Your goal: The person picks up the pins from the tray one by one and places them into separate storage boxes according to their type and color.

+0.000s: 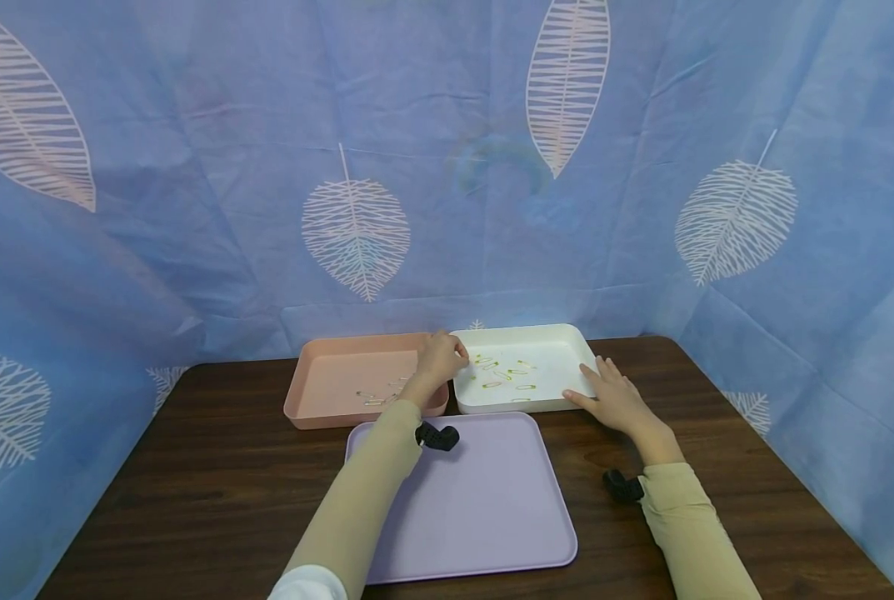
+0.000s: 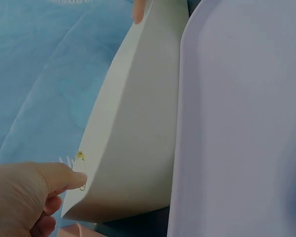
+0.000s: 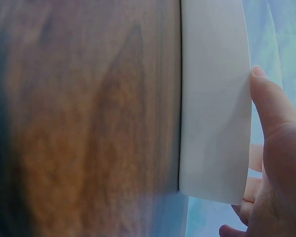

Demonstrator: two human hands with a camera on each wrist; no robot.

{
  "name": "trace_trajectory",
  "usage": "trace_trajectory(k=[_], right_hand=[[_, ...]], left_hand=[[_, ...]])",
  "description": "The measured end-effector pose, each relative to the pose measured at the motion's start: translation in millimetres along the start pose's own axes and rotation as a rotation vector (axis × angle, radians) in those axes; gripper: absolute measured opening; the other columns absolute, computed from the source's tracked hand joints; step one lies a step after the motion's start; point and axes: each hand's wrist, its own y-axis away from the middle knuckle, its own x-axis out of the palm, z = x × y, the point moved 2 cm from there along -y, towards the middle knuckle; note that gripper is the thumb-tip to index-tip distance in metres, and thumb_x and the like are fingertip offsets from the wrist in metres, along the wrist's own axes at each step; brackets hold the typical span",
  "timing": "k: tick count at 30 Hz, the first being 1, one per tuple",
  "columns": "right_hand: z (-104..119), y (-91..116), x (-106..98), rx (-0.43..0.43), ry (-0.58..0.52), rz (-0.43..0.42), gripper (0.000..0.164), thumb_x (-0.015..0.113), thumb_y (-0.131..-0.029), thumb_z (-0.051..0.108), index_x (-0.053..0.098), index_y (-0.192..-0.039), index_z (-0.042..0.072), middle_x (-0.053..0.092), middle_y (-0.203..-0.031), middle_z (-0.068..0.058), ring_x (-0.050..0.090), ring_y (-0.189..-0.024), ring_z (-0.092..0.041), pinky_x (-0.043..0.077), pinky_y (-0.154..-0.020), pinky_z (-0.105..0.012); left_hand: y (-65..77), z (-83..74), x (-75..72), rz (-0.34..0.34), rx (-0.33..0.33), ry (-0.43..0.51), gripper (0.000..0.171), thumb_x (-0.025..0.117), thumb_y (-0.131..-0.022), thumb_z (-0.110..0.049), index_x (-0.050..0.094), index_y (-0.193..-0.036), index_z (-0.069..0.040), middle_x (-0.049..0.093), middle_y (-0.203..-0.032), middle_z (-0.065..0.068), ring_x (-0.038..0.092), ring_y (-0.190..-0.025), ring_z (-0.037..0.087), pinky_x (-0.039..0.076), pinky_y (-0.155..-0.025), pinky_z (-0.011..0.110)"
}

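Observation:
My left hand (image 1: 441, 358) is over the place where the pink tray and the white tray meet. Its thumb and fingertips pinch a safety pin (image 2: 80, 155) with a yellow head, seen beside the white tray's wall in the left wrist view. Several yellow safety pins (image 1: 525, 387) lie scattered in the white tray (image 1: 506, 406). More safety pins (image 1: 374, 402) lie near the front right of the pink tray (image 1: 327, 375). With fingers spread, my right hand (image 1: 617, 400) rests at the white tray's front right corner, its thumb touching the rim in the right wrist view.
A flat lilac tray (image 1: 484, 500) lies in front of both deeper trays, partly under my left forearm. All stand on a dark wooden table (image 1: 207, 483). A blue leaf-patterned curtain (image 1: 447, 225) hangs behind and at the sides.

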Motion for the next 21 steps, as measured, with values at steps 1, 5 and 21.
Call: trace_trajectory(k=[1,5,21], right_hand=[[0,0,0,0.000,0.000,0.001,0.083,0.051,-0.096,0.054,0.030,-0.149,-0.007,0.009,-0.155,-0.038,0.009,-0.144,-0.054,0.014,-0.109,-0.073],[0,0,0,0.000,-0.002,0.003,0.083,0.051,-0.096,0.054,0.030,-0.149,-0.007,0.009,-0.155,-0.038,0.009,-0.144,-0.054,0.013,-0.109,-0.074],[0,-1,1,0.002,0.015,-0.002,0.083,0.051,-0.095,0.055,0.032,-0.148,-0.007,0.010,-0.155,-0.038,0.009,-0.144,-0.055,0.014,-0.109,-0.073]], left_hand=[[-0.2,0.4,0.3,-0.001,-0.004,0.000,0.009,0.070,-0.088,-0.018,0.072,-0.080,-0.016,0.065,-0.103,0.006,0.051,-0.118,0.029,0.036,-0.106,0.053],[-1.9,1.7,2.6,-0.007,-0.012,-0.009,0.009,0.070,-0.088,-0.019,0.072,-0.080,-0.017,0.065,-0.105,0.006,0.051,-0.120,0.031,0.038,-0.103,0.053],[9.9,4.4,-11.4,-0.047,0.032,0.044,0.006,0.071,-0.088,-0.021,0.073,-0.085,-0.016,0.063,-0.099,0.006,0.053,-0.106,0.028,0.043,-0.090,0.047]])
